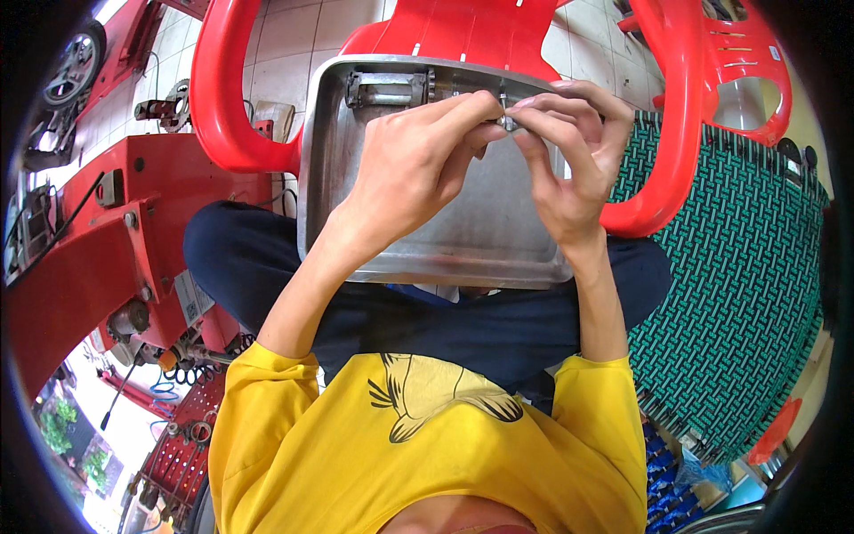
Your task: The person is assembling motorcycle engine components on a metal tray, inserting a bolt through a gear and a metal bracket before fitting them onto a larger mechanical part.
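Both hands meet above the right back part of a shallow metal tray, pinching a small thin metal pin between them. My left hand has its thumb and forefinger closed at the pin's left side. From the right, my right hand grips it with thumb and forefinger, the other fingers curled above. Most of the pin is hidden by the fingertips, so its exact kind is unclear. In the tray's back left corner lies a grey metal cylindrical part with a frame of rods around it.
The tray rests on a red plastic chair with armrests. Red machinery stands to my left, and a pegboard with tools is at lower left. At right are a green woven surface and another red chair.
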`<act>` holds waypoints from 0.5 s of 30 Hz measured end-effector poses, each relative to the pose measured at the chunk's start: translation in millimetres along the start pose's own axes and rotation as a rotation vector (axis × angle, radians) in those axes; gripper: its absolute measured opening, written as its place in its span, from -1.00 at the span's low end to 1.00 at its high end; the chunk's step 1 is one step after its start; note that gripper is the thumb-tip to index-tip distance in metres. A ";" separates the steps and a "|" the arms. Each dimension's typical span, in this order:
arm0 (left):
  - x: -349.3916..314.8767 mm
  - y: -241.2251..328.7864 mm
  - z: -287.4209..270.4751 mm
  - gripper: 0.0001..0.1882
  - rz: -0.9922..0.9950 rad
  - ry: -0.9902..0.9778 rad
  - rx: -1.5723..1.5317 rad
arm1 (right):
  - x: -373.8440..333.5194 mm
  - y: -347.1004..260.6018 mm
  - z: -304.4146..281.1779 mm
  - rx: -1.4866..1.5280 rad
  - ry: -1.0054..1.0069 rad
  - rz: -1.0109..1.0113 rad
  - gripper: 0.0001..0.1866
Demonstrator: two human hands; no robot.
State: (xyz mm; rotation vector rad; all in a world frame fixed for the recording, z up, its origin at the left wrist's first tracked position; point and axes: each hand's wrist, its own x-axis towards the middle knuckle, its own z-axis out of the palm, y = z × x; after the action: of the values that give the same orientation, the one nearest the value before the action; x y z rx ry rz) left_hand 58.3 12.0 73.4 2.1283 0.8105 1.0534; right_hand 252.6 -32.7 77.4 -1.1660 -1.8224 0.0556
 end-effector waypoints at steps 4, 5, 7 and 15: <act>2.1 -8.3 2.1 -0.84 -0.122 0.001 -0.036 | -1.5 -6.3 3.4 0.017 -0.058 0.047 -0.60; 3.0 -10.7 4.1 -0.87 -0.137 0.026 -0.047 | -2.0 -5.2 3.1 -0.009 -0.076 0.009 -0.60; 5.0 -14.7 6.7 -0.87 -0.147 0.029 -0.076 | -0.4 -5.9 4.4 0.003 -0.069 -0.046 -0.53; 3.1 -18.6 5.8 -0.89 -0.189 0.011 -0.106 | -5.2 -9.2 -7.8 -0.092 -0.131 -0.037 -0.38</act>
State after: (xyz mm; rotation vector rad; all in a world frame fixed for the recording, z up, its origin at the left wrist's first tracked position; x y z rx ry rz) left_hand 60.0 24.4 58.1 1.9181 0.9209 0.9866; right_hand 252.4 -44.7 82.7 -1.2167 -1.9797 0.0274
